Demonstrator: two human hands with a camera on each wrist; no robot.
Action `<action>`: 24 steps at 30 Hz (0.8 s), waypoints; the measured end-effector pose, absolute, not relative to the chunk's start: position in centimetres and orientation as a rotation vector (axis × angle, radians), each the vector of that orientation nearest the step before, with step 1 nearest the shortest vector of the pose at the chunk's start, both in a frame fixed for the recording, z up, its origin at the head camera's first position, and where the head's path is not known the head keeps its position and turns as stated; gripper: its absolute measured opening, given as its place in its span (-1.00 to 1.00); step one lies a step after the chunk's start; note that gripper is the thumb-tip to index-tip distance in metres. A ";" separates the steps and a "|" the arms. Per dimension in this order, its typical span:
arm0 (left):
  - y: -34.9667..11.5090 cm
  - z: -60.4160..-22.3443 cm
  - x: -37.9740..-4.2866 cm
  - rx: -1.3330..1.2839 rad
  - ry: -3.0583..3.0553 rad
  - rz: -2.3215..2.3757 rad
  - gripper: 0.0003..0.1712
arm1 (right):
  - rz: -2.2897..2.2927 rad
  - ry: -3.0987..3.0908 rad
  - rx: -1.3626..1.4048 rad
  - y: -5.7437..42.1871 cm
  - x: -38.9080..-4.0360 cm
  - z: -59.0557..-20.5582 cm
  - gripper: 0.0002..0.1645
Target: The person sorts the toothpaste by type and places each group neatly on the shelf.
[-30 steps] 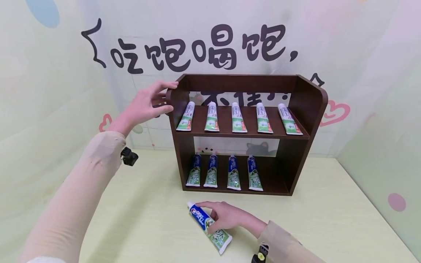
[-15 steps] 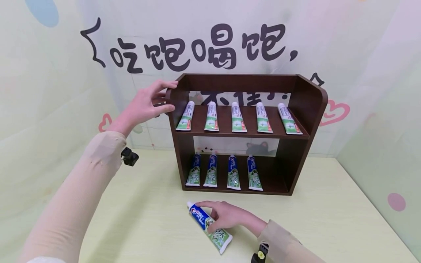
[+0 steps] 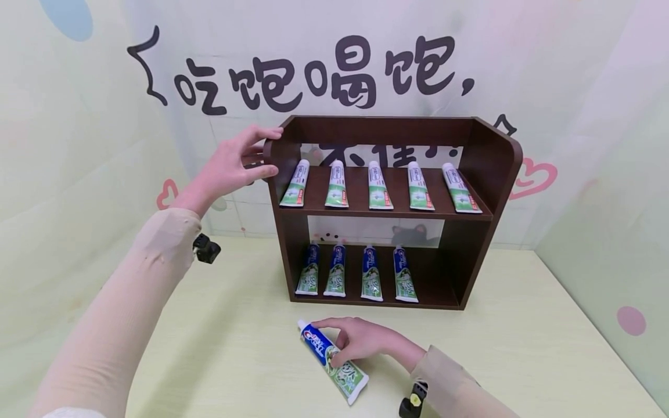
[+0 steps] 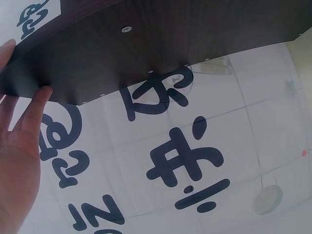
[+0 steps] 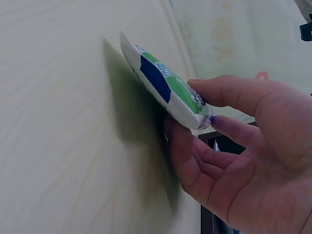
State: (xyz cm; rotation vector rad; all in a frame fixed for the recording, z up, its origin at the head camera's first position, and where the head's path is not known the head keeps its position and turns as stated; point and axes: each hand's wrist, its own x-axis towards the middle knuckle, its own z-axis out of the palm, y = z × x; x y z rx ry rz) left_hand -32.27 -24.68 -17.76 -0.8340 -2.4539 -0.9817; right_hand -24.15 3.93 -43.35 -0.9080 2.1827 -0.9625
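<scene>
My right hand pinches a blue, white and green toothpaste tube just in front of the shelf, thumb on one long edge and fingers on the other. The tube lies slantwise, cap to the upper left. In the right wrist view, the tube tilts against the tabletop. My left hand touches the upper left side panel of a dark brown two-tier shelf, its fingers spread. In the left wrist view, fingertips rest on the panel; part of that hand is out of frame.
On the upper tier lie several white and green toothpaste tubes in a spaced row. The lower tier bears several blue and green tubes, with bare board to their right. A pale table meets a printed curtain behind.
The view has shifted very slightly. Both hands, the held tube and the shelf stay where they were.
</scene>
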 end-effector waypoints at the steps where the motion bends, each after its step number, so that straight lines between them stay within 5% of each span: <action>1: -24.7 -17.7 -32.3 -0.834 -2.453 -0.979 -0.36 | -0.968 2.181 -0.907 3.9 -24.1 -43.3 -0.05; 24: -24.7 -17.9 -32.4 -0.866 -2.410 -0.988 -0.37 | -1.240 2.037 -0.788 5.5 -24.5 -44.4 -0.18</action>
